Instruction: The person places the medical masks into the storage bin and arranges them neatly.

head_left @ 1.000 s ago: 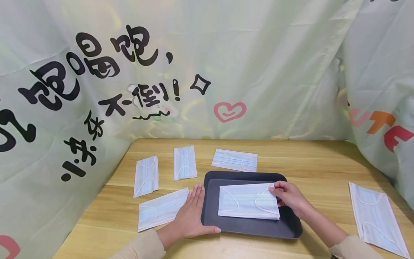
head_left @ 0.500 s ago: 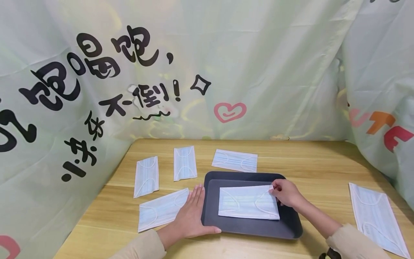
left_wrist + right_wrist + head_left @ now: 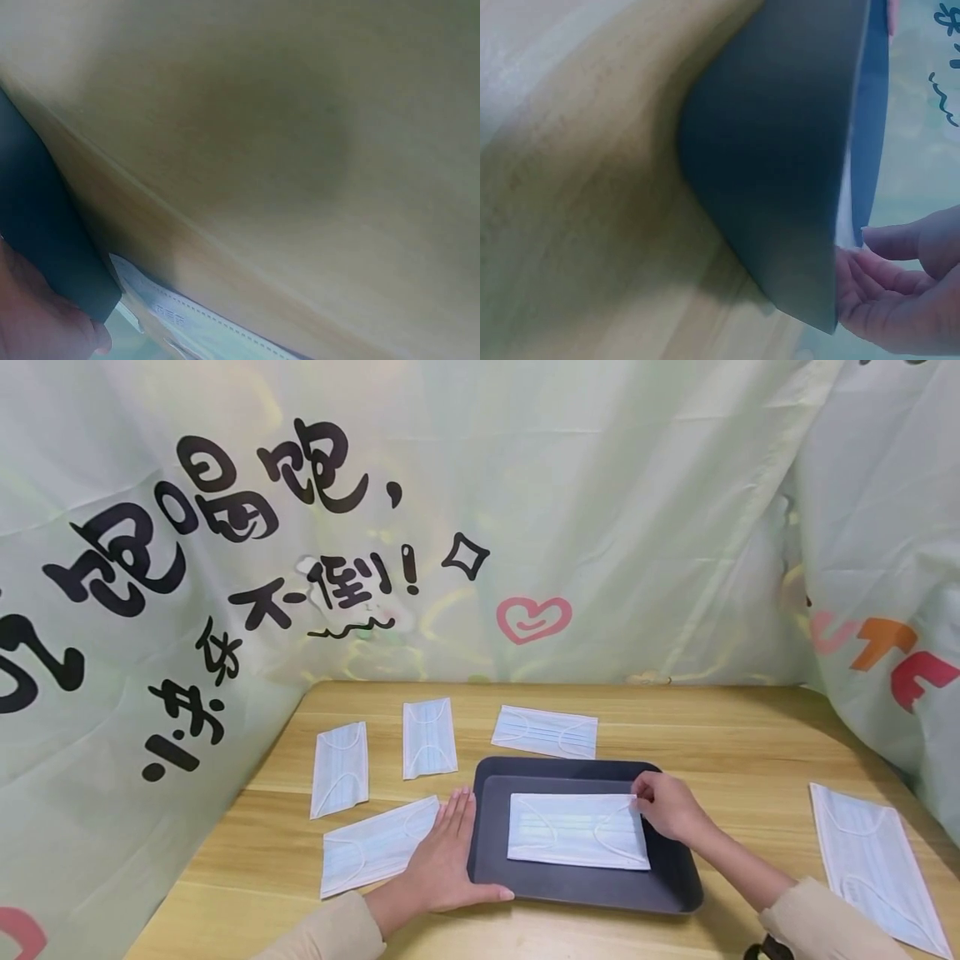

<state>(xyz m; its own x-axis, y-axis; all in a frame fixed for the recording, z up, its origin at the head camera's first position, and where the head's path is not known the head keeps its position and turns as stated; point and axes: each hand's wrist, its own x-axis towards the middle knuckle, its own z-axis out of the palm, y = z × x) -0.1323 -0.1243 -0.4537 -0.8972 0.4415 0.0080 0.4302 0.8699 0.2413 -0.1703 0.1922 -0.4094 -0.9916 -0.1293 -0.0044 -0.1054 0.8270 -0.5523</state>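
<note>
A dark grey rectangular tray [image 3: 585,893] stands on the wooden table, with a pale blue face mask [image 3: 577,831] lying lengthwise in it, white ear loops up. My right hand [image 3: 670,807] reaches over the tray's right rim and pinches the mask's far right corner. In the right wrist view, thumb and fingers [image 3: 889,240] meet at a white edge just inside the tray wall. Fingers straight, my left hand [image 3: 446,860] rests along the tray's left rim, thumb at the near edge. It partly covers another mask [image 3: 375,847] on the table.
Beyond the tray lies a sideways mask [image 3: 545,732]. Two upright masks, one nearer the middle [image 3: 429,739] and a second mask [image 3: 340,770] farther left, are on the table. A slanted mask [image 3: 873,860] lies at the right edge. Printed cloth [image 3: 637,527] hangs behind.
The mask in the tray has straightened, its far right corner coming down level with the rest. My right hand has shifted slightly with that corner; the left hand and tray stay nearly still.
</note>
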